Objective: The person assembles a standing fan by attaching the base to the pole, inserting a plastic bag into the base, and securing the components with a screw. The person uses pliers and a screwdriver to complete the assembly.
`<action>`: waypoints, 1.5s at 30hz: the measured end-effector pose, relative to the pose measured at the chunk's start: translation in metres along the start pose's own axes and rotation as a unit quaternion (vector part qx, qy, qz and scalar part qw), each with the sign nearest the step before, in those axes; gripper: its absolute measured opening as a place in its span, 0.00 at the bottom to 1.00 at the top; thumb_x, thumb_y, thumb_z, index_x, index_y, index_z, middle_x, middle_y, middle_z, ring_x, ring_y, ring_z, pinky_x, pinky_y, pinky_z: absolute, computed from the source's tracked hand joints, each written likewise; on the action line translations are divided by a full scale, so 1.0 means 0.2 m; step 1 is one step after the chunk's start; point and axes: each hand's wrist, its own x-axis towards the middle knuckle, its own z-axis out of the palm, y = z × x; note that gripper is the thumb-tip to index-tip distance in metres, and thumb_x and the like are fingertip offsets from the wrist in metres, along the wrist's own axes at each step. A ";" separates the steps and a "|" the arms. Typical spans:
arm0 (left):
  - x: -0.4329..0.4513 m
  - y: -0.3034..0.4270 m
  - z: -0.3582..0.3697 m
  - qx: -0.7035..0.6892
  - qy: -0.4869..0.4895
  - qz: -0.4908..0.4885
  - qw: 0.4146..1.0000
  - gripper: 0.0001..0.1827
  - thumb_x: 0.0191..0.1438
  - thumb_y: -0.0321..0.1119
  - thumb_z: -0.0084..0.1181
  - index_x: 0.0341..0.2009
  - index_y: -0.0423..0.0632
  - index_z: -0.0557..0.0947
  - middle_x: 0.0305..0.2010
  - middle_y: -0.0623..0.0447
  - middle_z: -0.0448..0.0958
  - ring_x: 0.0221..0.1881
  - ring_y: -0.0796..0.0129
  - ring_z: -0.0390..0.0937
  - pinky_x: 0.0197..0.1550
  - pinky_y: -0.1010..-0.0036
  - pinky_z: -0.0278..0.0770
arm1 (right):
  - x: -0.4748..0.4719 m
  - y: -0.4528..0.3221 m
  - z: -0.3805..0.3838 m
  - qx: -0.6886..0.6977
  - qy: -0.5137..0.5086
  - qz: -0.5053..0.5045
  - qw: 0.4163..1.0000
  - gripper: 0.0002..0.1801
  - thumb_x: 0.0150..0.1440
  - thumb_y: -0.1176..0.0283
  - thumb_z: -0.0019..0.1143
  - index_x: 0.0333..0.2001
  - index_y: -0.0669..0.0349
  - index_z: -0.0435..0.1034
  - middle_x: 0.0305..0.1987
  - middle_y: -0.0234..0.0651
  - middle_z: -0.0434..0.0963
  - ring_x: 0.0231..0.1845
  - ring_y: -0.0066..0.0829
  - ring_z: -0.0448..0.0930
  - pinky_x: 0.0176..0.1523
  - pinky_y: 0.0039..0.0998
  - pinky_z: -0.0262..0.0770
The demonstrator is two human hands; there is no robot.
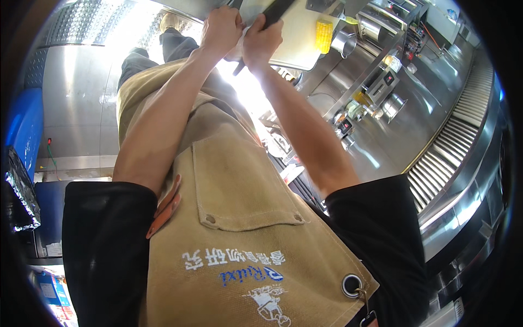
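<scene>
My right hand (263,43) is closed around a long black tool (281,9), which runs past the top edge; it may be a knife, but its shape is not clear. A narrow dark tip (239,68) shows below that hand. Close beside it my left hand (222,32) has its fingers curled, with a dark item (235,4) at its knuckles; whether it grips this is hidden. Both hands are over the near edge of a cream cutting board (300,43). A piece of yellow corn on the cob (324,36) lies at the board's right side.
A metal cup (344,43) stands right of the corn. Beyond lies a stainless steel counter (412,131) with small appliances, a metal pot (393,107) and a slatted grate (453,135) along its edge. My tan apron (245,175) fills the middle. At far left is a blue container (26,126).
</scene>
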 end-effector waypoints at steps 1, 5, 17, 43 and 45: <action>-0.03 0.03 -0.01 0.026 -0.003 -0.002 1.000 0.07 0.49 0.34 0.65 0.27 0.45 0.82 0.34 0.45 0.78 0.40 0.47 0.78 0.44 0.57 0.76 | -0.01 0.01 0.04 0.027 0.050 0.033 0.998 0.13 0.64 0.67 0.51 0.42 0.69 0.67 0.30 0.54 0.80 0.33 0.59 0.81 0.38 0.49 0.75; -0.14 0.12 0.03 0.069 0.011 0.038 0.997 0.05 0.49 0.32 0.62 0.31 0.47 0.81 0.41 0.46 0.78 0.48 0.48 0.75 0.49 0.57 0.76 | 0.03 0.05 -0.06 0.104 -0.066 0.099 0.987 0.16 0.65 0.64 0.54 0.42 0.70 0.72 0.32 0.47 0.80 0.34 0.40 0.82 0.39 0.38 0.76; -0.15 0.13 0.12 -0.155 0.153 0.030 0.975 0.13 0.39 0.18 0.64 0.34 0.42 0.85 0.35 0.50 0.83 0.35 0.58 0.82 0.38 0.68 0.80 | 0.01 0.16 0.00 0.124 -0.022 0.066 0.990 0.13 0.68 0.67 0.54 0.42 0.69 0.74 0.37 0.32 0.81 0.37 0.17 0.77 0.41 0.22 0.74; -0.01 0.23 0.00 -0.033 0.000 -0.137 0.990 0.15 0.51 0.34 0.67 0.39 0.39 0.80 0.31 0.38 0.80 0.32 0.44 0.81 0.34 0.59 0.78 | 0.03 0.15 0.01 0.257 0.001 0.184 0.949 0.14 0.70 0.63 0.52 0.39 0.63 0.73 0.31 0.25 0.75 0.30 0.13 0.69 0.33 0.20 0.66; 0.00 0.22 0.04 -0.017 -0.042 -0.131 0.990 0.05 0.52 0.28 0.60 0.32 0.40 0.79 0.30 0.40 0.79 0.30 0.43 0.78 0.34 0.56 0.76 | 0.03 0.12 -0.03 0.282 -0.036 0.166 0.944 0.14 0.70 0.62 0.50 0.40 0.63 0.71 0.30 0.28 0.74 0.30 0.14 0.70 0.32 0.22 0.66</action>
